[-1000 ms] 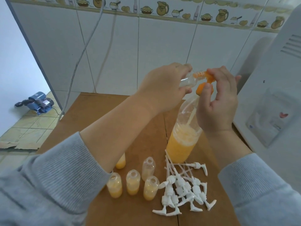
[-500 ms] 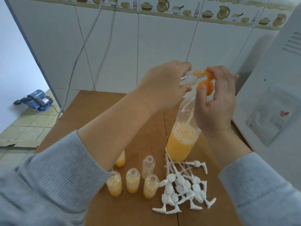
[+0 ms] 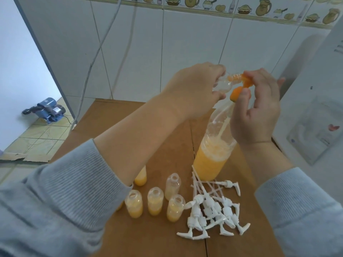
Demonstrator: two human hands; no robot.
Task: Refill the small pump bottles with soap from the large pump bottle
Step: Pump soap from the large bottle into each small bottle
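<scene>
My left hand (image 3: 193, 89) grips a small bottle (image 3: 94, 85) tipped sideways, mouth at the orange nozzle (image 3: 245, 81). My right hand (image 3: 258, 110) curls its fingers (image 3: 259, 78) over the pump head, thumb on the orange collar. The large bottle (image 3: 211, 156) stands on the table (image 3: 163, 145), about half full. Since a second ago, both hands sit at the same spot; grips unchanged.
</scene>
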